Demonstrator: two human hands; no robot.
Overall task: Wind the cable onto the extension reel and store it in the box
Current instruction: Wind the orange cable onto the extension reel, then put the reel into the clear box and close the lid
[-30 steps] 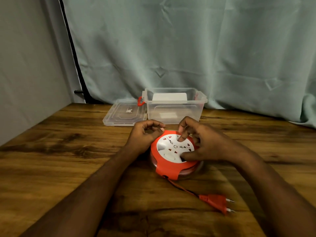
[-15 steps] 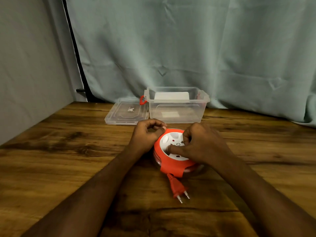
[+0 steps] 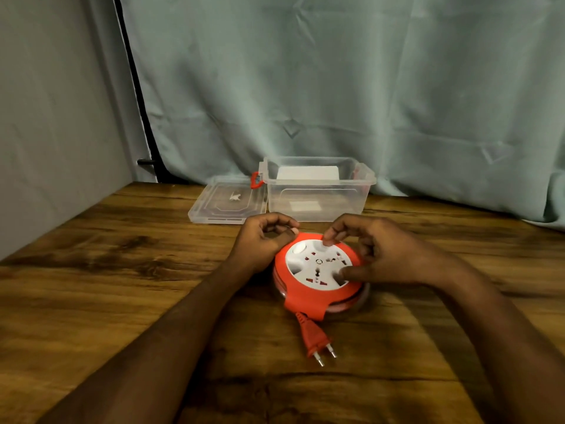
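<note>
While both hands work at it, a round extension reel sits flat on a wooden table, seen from above by a head-worn camera.

Reel: extension reel (image 3: 318,275), orange casing with a white socket face turned up, in the middle of the table (image 3: 107,286), well short of the box.
Left hand: left hand (image 3: 263,243) rests against the reel's far-left edge, fingers curled with fingertip meeting thumb; what it pinches, if anything, I cannot tell.
Right hand: right hand (image 3: 376,255) reaches over the reel's right side, fingers curled onto the white face, one fingertip at its far rim and the thumb on its right part.
Plug: orange plug (image 3: 313,338) lies on the table just in front of the reel, joined by a short visible stub of cable, its two pins pointing toward the viewer.
Box: clear plastic box (image 3: 316,191) stands open behind the reel, with red latches.
Lid: clear lid (image 3: 226,203) lies flat beside the box, on its left.
Backdrop: pale green curtain (image 3: 336,87) hangs behind the table.
</note>
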